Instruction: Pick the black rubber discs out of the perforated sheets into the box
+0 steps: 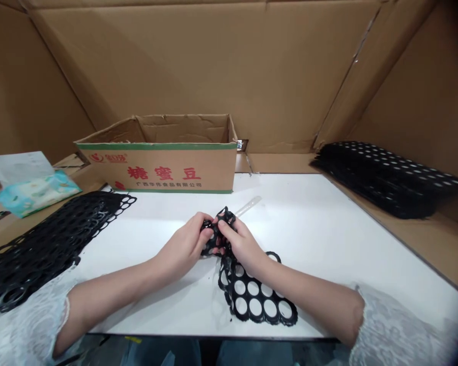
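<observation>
A thin black sheet with rows of round holes lies partly flat on the white tabletop, and its far end is bunched up between my hands. My left hand is closed on the crumpled part from the left. From the right, my right hand pinches the same bunched part, thumb on top. The right wrist and forearm pass over the flat part of the sheet and hide some of it. Just beyond my fingers lies a narrow, clear plastic stick.
A stack of black perforated sheets lies at the left, near a tissue pack. An open cardboard box stands at the back left. Another black stack lies at the right. Cardboard walls surround the white table.
</observation>
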The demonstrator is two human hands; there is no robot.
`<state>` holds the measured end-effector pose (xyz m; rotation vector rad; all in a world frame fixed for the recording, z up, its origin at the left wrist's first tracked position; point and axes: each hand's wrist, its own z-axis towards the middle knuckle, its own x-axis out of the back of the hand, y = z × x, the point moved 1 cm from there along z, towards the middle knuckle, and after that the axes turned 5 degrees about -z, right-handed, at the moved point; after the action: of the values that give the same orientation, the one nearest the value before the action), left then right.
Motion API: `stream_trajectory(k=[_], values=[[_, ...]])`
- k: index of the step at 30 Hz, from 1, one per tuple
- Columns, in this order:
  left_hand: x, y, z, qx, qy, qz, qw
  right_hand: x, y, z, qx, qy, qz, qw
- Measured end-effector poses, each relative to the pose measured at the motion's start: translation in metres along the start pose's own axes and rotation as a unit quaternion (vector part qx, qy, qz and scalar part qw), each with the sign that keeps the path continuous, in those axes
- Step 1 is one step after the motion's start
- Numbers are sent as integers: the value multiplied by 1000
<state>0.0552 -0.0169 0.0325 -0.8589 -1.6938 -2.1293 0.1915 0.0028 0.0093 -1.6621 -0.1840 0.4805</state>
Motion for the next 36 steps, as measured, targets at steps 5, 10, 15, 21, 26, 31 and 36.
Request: stream_trajectory(k=[5,10,15,21,26,31,36], values=[[-5,-7,2,41,-47,-130,990,1,2,2,-8,2,56,998],[-9,-13,7,113,-90,-333,932,-1,0,3,-28,-12,69,997],[28,-30,33,58,49,-231,970,-1,-1,5,-21,-16,51,998],[70,-43,44,0,272,-97,957,8,0,8,-28,34,40,998],[26,-12,18,-37,144,89,985,6,-3,8,-33,-10,78,996],[7,-3,7,-28,89,72,993,5,-2,6,-34,-50,110,992],[5,-18,6,-122,151,159,968,5,-1,4,-15,-86,92,992]])
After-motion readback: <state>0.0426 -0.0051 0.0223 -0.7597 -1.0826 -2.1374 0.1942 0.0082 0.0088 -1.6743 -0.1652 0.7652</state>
